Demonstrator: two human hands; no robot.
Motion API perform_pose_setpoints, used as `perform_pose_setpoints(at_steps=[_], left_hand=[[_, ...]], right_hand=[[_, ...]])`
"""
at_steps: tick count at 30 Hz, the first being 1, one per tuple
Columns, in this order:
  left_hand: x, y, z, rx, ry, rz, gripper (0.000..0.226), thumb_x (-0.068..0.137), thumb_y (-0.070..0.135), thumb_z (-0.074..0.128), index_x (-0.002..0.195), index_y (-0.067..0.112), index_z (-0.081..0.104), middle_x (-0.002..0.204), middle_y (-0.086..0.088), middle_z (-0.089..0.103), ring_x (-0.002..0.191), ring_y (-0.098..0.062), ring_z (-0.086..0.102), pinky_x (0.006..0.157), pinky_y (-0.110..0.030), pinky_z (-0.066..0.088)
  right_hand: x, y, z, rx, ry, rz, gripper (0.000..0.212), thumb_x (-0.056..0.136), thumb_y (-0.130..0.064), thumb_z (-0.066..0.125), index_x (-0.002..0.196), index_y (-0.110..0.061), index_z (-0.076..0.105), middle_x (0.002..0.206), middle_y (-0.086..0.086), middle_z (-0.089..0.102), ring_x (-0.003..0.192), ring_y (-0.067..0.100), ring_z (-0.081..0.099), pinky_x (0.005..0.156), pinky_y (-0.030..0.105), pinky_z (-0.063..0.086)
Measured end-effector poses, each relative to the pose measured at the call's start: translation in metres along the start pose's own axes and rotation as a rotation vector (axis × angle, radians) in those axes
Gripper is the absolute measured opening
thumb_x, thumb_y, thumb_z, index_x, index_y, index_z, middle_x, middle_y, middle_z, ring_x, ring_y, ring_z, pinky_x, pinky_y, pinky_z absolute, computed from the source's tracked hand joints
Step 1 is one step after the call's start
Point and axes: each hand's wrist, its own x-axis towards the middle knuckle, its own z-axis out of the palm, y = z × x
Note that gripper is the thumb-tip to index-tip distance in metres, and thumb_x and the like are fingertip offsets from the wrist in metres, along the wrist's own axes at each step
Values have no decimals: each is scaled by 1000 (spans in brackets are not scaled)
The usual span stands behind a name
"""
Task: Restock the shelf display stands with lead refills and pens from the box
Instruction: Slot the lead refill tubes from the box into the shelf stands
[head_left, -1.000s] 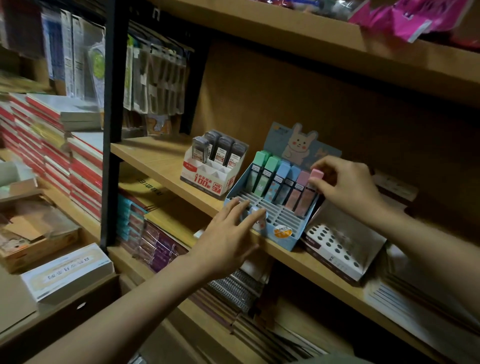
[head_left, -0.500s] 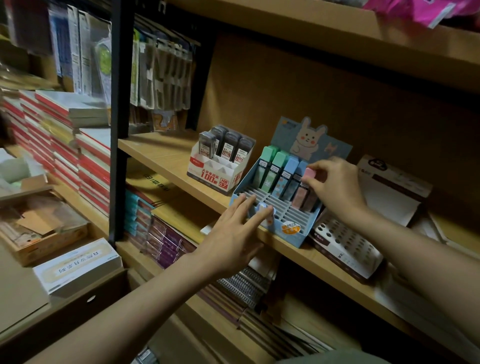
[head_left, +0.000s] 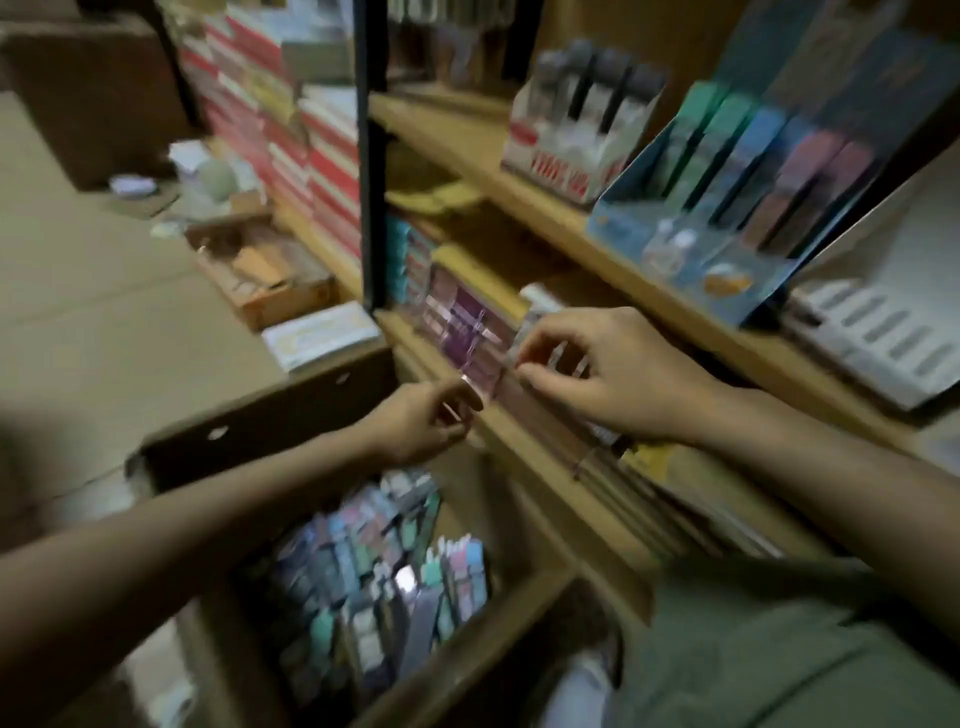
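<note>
Cardboard frames the lower part of our view: an open box at about 6 o'clock, packed with pastel lead refills too smeared to count. Above it our left hand has its fingers curled, pinching a small pale thing at the fingertips; we cannot tell what it is. Our right hand, just beside it at 3 o'clock, has thumb and forefinger nearly pinched and the other fingers loosely bent over the lower shelf's stock; whether it grips anything is lost in the blur. Up at 1 o'clock the blue display stand stands on the wooden shelf, with a row of green, blue and pink refill cases. Beside it, at 12 o'clock, the white stand holds dark cases; its red print is unreadable. Blur hides all other writing.
</note>
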Motion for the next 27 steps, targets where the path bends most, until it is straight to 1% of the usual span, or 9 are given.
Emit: perform_pose_setpoints(at_steps=[2,4,7,8,10,13,17,21,27], left_hand=[[-31,-47,14,-2,-48,-255,27,88,8,64,116,9,64,105,-8,69,101,-25,66,86,-29,48],[-60,-87,36,-23,-49,-467,26,89,11,65,115,10,63,102,-8,67,96,-25,66,79,-27,47],[-95,-129,83,-244,51,-787,31,88,11,67,117,2,59,88,-12,62,68,-19,58,64,-28,45],[-103,-137,100,-328,97,-875,34,87,9,69,118,0,58,89,-17,63,65,-19,55,63,-29,44],[-112,-146,134,-426,183,-1005,41,83,12,75,119,3,57,105,-22,66,77,-27,63,69,-30,48],[-110,-148,173,-378,262,-1104,47,79,18,78,120,9,57,116,-12,64,100,-27,64,82,-30,54],[-105,-144,204,-319,343,-1178,53,75,22,82,118,13,53,120,-7,58,107,-24,60,91,-40,53],[-106,-144,219,-268,450,-1212,62,75,24,82,126,17,48,125,-2,55,114,-23,57,94,-43,51],[-103,-149,225,-289,530,-1207,46,76,15,80,116,15,57,113,-3,61,105,-23,60,90,-39,52]], right_hand=[[6,-4,56,15,-355,0,20,88,-35,68,105,-26,71,93,-18,67,78,-9,59,68,3,43],[6,4,118,49,-564,78,29,86,-33,72,113,-23,69,104,-10,70,88,-3,62,73,7,44],[4,19,198,74,-685,239,40,84,-29,74,121,-18,65,114,3,70,103,15,64,85,22,46],[3,24,219,77,-693,284,41,84,-28,75,122,-16,65,116,5,69,105,18,63,86,24,46],[3,34,255,75,-697,344,45,82,-29,77,122,-13,63,118,9,67,107,22,62,88,28,47],[-6,42,296,41,-748,391,50,77,-34,81,118,-14,62,119,11,62,106,25,60,86,32,49],[-14,46,328,-173,-847,304,56,77,-45,76,117,-13,54,124,10,56,110,29,58,84,34,49],[-8,48,343,-250,-856,230,80,69,-53,81,128,-14,43,130,9,51,115,29,56,87,38,49],[-1,51,352,-67,-789,267,58,75,-29,83,118,-11,49,125,10,51,110,30,56,85,36,48]])
